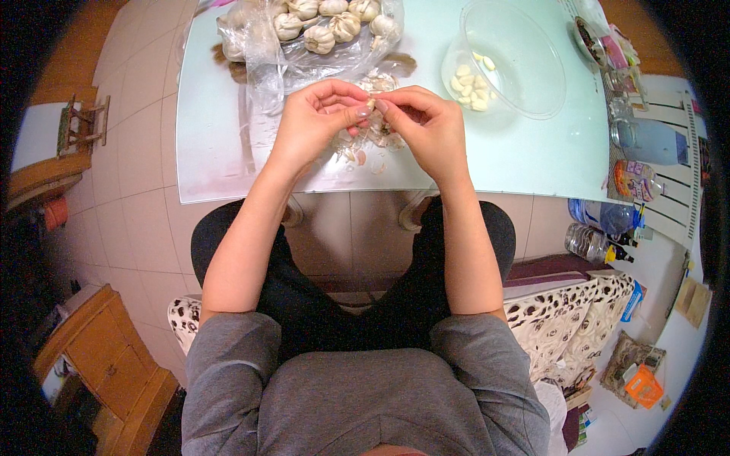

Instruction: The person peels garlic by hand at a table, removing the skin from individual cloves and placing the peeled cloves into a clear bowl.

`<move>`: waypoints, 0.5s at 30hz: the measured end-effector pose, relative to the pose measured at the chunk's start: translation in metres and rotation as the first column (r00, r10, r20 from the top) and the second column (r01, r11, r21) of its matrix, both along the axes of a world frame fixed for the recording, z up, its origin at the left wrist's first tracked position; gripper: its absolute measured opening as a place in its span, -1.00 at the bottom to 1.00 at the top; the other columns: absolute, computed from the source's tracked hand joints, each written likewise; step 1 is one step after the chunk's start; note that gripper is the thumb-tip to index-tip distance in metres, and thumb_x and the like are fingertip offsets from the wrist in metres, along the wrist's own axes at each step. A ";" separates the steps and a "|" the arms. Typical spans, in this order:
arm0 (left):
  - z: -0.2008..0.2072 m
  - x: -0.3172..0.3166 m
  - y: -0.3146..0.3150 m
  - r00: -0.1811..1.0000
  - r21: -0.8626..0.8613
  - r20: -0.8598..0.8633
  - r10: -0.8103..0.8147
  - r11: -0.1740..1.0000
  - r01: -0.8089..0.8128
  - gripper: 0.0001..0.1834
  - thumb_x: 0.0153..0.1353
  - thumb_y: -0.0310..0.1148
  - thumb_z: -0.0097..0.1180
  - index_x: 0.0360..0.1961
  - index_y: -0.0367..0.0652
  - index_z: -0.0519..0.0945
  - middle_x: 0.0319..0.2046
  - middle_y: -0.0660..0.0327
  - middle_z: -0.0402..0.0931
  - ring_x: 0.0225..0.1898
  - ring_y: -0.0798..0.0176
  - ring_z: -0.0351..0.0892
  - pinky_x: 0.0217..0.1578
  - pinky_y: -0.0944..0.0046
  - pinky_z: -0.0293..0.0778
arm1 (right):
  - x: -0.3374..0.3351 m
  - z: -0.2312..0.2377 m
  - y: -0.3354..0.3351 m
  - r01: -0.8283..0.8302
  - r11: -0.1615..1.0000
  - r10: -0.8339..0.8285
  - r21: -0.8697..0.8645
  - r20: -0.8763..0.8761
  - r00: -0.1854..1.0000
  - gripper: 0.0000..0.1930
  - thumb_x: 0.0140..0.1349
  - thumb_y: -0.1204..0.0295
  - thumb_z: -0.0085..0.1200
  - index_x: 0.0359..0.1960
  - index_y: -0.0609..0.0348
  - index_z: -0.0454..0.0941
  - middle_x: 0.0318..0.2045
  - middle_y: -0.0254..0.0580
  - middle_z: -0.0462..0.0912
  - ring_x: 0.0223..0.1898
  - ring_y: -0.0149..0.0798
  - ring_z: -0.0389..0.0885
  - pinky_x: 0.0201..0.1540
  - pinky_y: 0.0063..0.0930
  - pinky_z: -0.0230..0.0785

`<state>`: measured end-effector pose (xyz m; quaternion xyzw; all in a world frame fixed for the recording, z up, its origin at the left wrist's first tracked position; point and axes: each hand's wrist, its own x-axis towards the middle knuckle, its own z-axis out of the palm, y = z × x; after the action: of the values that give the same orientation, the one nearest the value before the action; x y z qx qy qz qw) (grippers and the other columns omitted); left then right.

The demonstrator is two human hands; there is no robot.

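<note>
Over the pale green surface [525, 152], which fills the upper part of the view, the person's two hands meet above its near edge. At the far edge lies a clear plastic bag [262, 53], open, with whole garlic bulbs [319, 38] inside it. To the right of the hands stands a clear plastic bowl [525, 64], and some peeled cloves [468, 87] lie in its bottom. Under the hands a small heap of dry garlic skins [365, 148] rests on the surface. The left hand [312, 121] and the right hand [430, 125] are curled narrow, fingertips together, and both pinch one small garlic clove [371, 102] between thumbs and forefingers, just above the skins.
</note>
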<state>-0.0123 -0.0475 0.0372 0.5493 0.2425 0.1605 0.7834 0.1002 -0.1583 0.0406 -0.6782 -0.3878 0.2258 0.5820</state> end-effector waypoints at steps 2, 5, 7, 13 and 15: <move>0.001 0.000 -0.002 1.000 0.016 -0.017 0.017 1.000 -0.017 -0.83 -0.05 -0.58 0.10 -0.37 -0.35 0.46 -0.46 0.18 0.49 -0.47 0.43 0.48 -0.48 0.50 0.41 | 0.000 0.000 0.000 0.000 1.000 0.000 -0.002 0.007 1.000 -0.89 -0.07 0.51 0.10 -0.46 0.23 0.57 -0.55 -0.23 0.55 -0.55 -0.46 0.49 -0.48 -0.68 0.32; -0.003 0.000 -0.002 1.000 0.061 -0.001 0.021 0.998 -0.020 -0.83 -0.05 -0.58 0.10 -0.37 -0.35 0.46 -0.46 0.18 0.49 -0.46 0.43 0.48 -0.43 0.50 0.43 | -0.003 0.001 0.001 0.010 1.000 -0.011 0.021 0.015 1.000 -0.90 -0.07 0.54 0.08 -0.47 0.26 0.56 -0.55 -0.21 0.56 -0.53 -0.46 0.50 -0.47 -0.68 0.33; -0.001 0.001 -0.008 0.999 0.102 -0.003 0.052 0.993 -0.052 -0.81 -0.06 -0.58 0.11 -0.36 -0.35 0.46 -0.45 0.18 0.49 -0.43 0.41 0.48 -0.39 0.49 0.43 | -0.005 -0.003 0.002 0.053 0.998 -0.051 0.028 -0.061 0.997 -0.91 -0.08 0.55 0.07 -0.48 0.29 0.55 -0.54 -0.21 0.55 -0.52 -0.47 0.50 -0.47 -0.69 0.33; 0.002 0.004 -0.016 0.988 0.161 0.057 0.143 0.975 -0.151 -0.81 -0.05 -0.57 0.11 -0.34 -0.35 0.46 -0.39 0.16 0.49 -0.36 0.38 0.48 -0.33 0.47 0.43 | -0.007 -0.008 0.004 0.120 0.990 -0.113 0.068 -0.096 0.989 -0.91 -0.06 0.55 0.06 -0.50 0.32 0.52 -0.53 -0.24 0.52 -0.55 -0.50 0.46 -0.47 -0.69 0.31; 0.000 0.005 -0.015 0.986 0.161 0.076 0.150 0.974 -0.160 -0.81 -0.02 -0.56 0.08 -0.32 -0.35 0.45 -0.37 0.15 0.50 -0.36 0.37 0.49 -0.33 0.46 0.43 | -0.010 -0.009 0.006 0.163 0.984 -0.154 0.078 -0.109 0.982 -0.92 -0.05 0.55 0.06 -0.50 0.31 0.51 -0.53 -0.25 0.52 -0.55 -0.51 0.45 -0.47 -0.69 0.30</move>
<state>-0.0069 -0.0623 0.0375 0.5869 0.2456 0.2581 0.7271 0.0900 -0.1527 0.0319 -0.6685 -0.3117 0.1963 0.6461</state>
